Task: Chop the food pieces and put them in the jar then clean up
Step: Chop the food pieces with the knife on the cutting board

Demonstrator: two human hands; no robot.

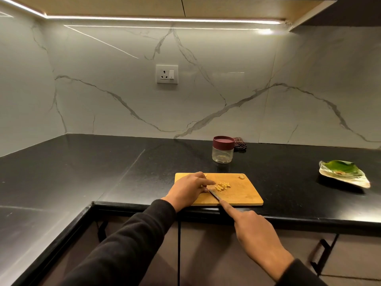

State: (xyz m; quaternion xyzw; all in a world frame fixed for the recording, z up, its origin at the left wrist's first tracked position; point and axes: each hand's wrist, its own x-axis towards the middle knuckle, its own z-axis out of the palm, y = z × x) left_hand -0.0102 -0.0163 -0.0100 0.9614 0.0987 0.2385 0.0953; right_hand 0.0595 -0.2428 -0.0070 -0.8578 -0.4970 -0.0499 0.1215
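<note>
1. The cutting board (243, 193) lies at the front edge of the black worktop (103, 172), close to the person, likely so that both hands reach it with ease.
2. The food pieces (222, 186) sit in a small pale heap near the board's middle; one more piece (241, 176) lies apart near its far edge.
3. The left hand (188, 190) rests on the board's left part, its fingers (208, 183) loosely bent and reaching to the heap, holding nothing; it seems placed to steady or gather the pieces for the blade.
4. The right hand (255, 234) grips the knife (214, 195), fingers wrapped round the handle and the forefinger laid straight along the back, probably for control. The blade points toward the left hand, its tip just beside those fingers.
5. The jar (223, 149) stands behind the board, its maroon lid on, so it must be opened before filling. It looks nearly empty.
6. A dark checked cloth (240, 143) lies behind the jar, handy for cleaning up.
7. A leaf-shaped plate (344, 174) sits well to the right, with a few scraps on it.
</note>
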